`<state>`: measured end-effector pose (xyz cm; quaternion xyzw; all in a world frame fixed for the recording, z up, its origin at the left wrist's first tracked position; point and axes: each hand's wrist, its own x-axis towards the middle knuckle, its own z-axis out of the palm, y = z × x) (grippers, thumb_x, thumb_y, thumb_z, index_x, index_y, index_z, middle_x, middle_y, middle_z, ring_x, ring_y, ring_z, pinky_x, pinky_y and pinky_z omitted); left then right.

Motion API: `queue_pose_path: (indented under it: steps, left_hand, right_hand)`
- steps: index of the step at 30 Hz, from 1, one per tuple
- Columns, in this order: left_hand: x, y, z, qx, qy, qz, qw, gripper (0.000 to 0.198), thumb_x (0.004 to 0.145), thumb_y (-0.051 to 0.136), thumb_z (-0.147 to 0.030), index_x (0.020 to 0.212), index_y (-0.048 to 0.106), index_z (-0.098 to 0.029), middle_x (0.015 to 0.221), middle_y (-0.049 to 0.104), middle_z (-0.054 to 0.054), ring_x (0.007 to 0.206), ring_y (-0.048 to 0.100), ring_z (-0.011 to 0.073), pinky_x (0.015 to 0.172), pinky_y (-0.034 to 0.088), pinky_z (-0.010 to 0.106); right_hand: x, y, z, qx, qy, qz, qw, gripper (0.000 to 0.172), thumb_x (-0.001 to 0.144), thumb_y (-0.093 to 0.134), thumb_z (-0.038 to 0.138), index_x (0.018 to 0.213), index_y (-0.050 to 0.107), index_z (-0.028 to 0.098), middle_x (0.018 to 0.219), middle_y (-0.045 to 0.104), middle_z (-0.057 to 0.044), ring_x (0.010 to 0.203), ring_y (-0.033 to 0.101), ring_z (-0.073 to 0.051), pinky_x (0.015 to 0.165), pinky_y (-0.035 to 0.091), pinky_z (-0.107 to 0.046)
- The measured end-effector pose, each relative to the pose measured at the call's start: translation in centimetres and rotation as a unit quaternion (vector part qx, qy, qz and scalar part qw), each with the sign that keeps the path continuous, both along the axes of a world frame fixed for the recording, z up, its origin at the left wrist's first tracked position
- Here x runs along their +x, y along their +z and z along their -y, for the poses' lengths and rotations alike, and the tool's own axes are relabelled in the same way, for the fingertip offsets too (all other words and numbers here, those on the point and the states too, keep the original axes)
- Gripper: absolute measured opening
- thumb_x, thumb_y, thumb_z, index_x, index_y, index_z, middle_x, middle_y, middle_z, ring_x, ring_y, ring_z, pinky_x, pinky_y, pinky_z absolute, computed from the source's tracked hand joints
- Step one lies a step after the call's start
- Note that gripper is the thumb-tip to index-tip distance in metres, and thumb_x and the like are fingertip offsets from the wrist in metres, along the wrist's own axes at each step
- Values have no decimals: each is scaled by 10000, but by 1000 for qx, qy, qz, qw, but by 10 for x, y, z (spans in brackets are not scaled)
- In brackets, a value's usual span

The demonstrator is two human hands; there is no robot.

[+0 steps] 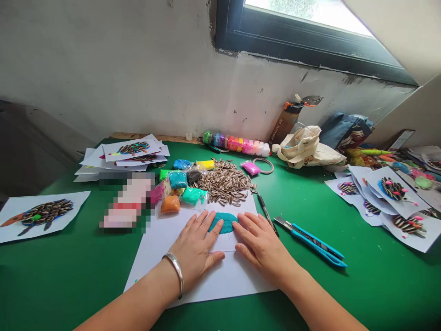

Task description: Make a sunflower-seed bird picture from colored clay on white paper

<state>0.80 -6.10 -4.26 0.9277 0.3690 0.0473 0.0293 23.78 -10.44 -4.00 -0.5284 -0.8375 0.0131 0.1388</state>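
My left hand [195, 248] and my right hand [262, 243] lie flat and palm down on a white paper sheet [220, 278], holding nothing. Their fingertips press against either side of a flattened patch of teal modelling clay [223, 221]. A silver bangle [176, 276] circles my left wrist. Just beyond the clay is a heap of striped sunflower seeds [223, 184]. To its left lie several small bags of coloured clay [177, 180]. A blue utility knife [310, 241] lies to the right of my right hand, with a dark pen-like tool [265, 211] nearer the sheet.
The green tabletop [379, 289] holds stacks of printed sheets with seed-and-clay animal pictures [132, 151] [392, 193], a single such sheet [41, 215], a row of clay tubs [236, 143], a water bottle [287, 117], and a canvas bag [306, 147]. A pixelated patch [127, 202] hides something.
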Motion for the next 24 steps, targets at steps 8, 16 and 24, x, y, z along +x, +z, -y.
queue_pose_path:
  steps: [8,16,24]
  left_hand:
    - [1,-9,1,4,11,10,1000,641,898,426,-562,1434,371,-214,1507,337,141,1382,297,342,1100,245,530]
    - [4,-1,0,-25,22,-10,999,645,899,433,-546,1442,355,-207,1512,320,148,1394,272,338,1109,241,527]
    - [8,3,1,-33,32,2,999,617,899,448,-507,1429,382,-198,1508,331,150,1397,259,343,1113,219,540]
  right_hand:
    - [-4,-1,0,13,-2,6,1000,418,925,494,377,1317,524,235,1377,517,-76,1258,422,-319,1034,343,-561]
    - [-4,-1,0,29,-3,0,1000,403,911,516,393,1291,551,262,1346,543,-74,1228,443,-306,1018,355,-544]
    - [-3,-1,-2,58,16,-5,998,344,908,529,367,1223,605,251,1297,575,-85,1202,463,-278,1012,373,-501]
